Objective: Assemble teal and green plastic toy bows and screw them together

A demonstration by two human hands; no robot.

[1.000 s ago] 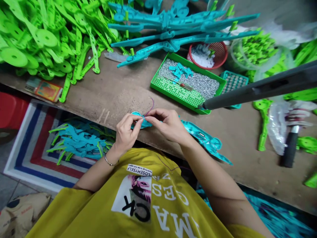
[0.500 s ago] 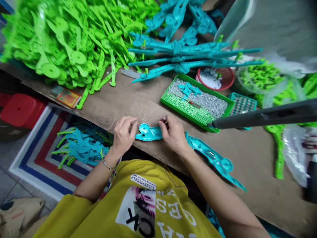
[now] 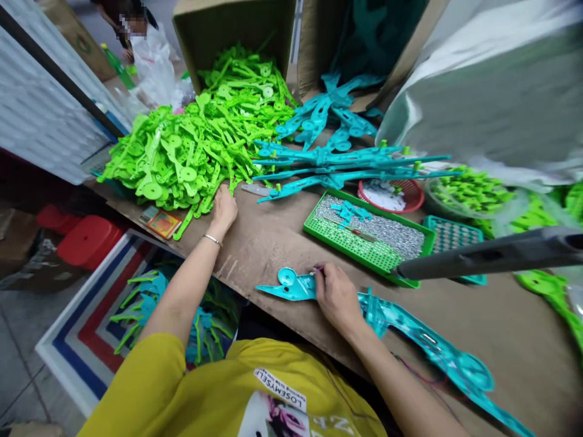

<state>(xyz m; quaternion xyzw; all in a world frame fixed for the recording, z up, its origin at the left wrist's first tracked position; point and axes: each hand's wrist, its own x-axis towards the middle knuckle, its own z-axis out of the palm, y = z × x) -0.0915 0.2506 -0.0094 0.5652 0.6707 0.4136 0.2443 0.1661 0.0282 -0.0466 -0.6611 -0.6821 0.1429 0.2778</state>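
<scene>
My left hand is at the lower edge of a big heap of lime green plastic pieces, its fingertips by one narrow green piece. Whether the fingers grip it cannot be made out. On the table's near side, my right hand is closed over a long turquoise plastic part with a round disc at its left end. Its fingertips are pinched together, and something small and dark shows between them. The turquoise part runs on to the lower right, past my wrist.
Turquoise parts are stacked at the back. A green tray of small metal pieces, a red basket and a grey bar are to the right. Below left is a striped box. A person is at the far left.
My left hand has left the turquoise part and moved up and left to the green heap. My right hand stays on the part. The view has tilted up, showing cardboard boxes and a person.
</scene>
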